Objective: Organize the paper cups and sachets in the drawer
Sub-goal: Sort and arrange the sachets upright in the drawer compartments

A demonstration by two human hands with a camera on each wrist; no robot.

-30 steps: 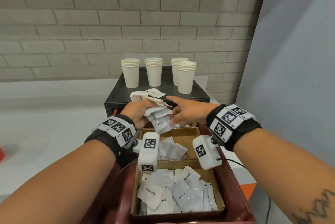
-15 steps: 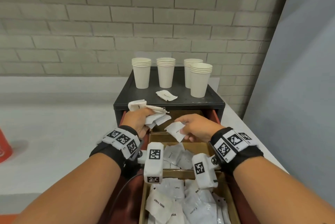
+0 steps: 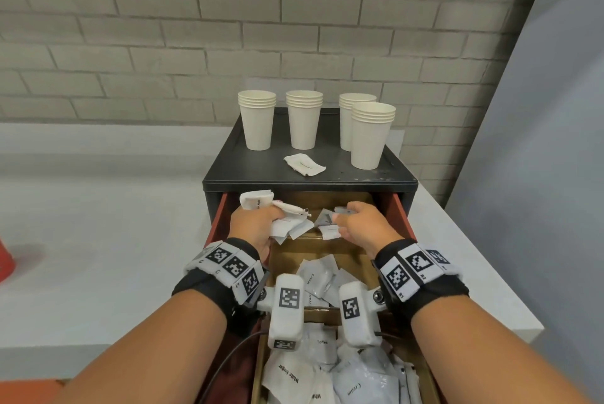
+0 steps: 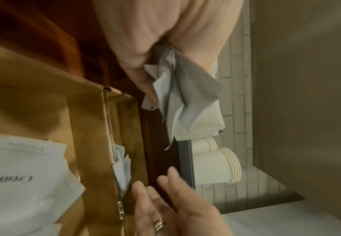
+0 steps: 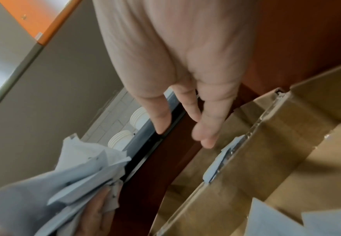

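The fingers (image 5: 204,126) of my right hand (image 3: 362,227) are hanging straight and loose over the back compartment (image 3: 356,204) of the drawer (image 3: 400,211), and the wrist view is showing nothing pinched between them. Just off their tips, a loose sachet (image 3: 328,231) or two is lying at the compartment's near wall; whether the tips are touching it I cannot tell.

Moving outward to the left, my left hand (image 3: 255,227) is gripping a crumpled bunch (image 3: 289,227) of sachets, fingers curled tight round it. The bunch is fanning out towards the right hand, its corners just beside the loose sachet, so the right fingers are the nearer ones for plucking the next packet, and I judge that pull is going sideways, right to left.

Further ahead, one sachet (image 3: 304,165) is lying on the cabinet top, long axis across me, roughly between both hands. Behind it the cup stacks (image 3: 372,135) are standing upright, outside the drawer.
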